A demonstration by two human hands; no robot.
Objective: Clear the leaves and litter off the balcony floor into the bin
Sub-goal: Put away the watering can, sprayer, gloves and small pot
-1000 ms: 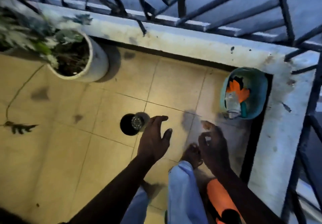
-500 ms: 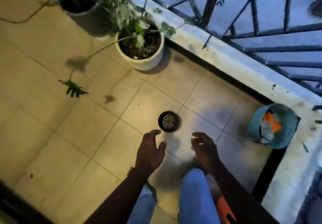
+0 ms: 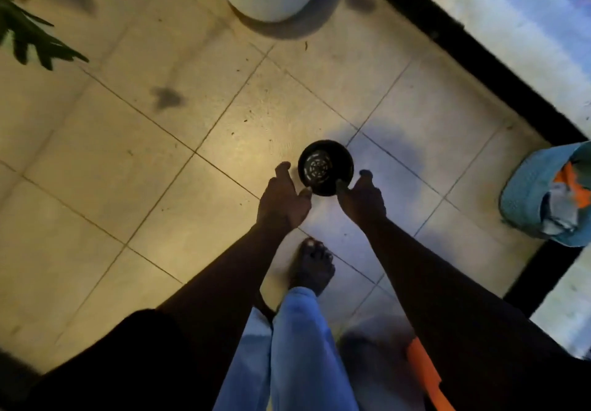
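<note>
Both sides of black disc (image 3: 325, 167): left hand (image 3: 283, 199), right hand (image 3: 361, 201), loose fingers (image 3: 282, 169) at rim.

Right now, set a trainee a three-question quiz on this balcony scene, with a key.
1. True or false: the blue bin is empty.
2. Where is the round black object? A) inside the bin. B) on the floor tiles, between the left hand and the right hand. C) lifted high in one hand.
3. Fill in: the green leaf shows at the far ___ edge of the view.

Key: 1 false, orange and grey litter shows inside it. 2 B. 3 left.
</note>
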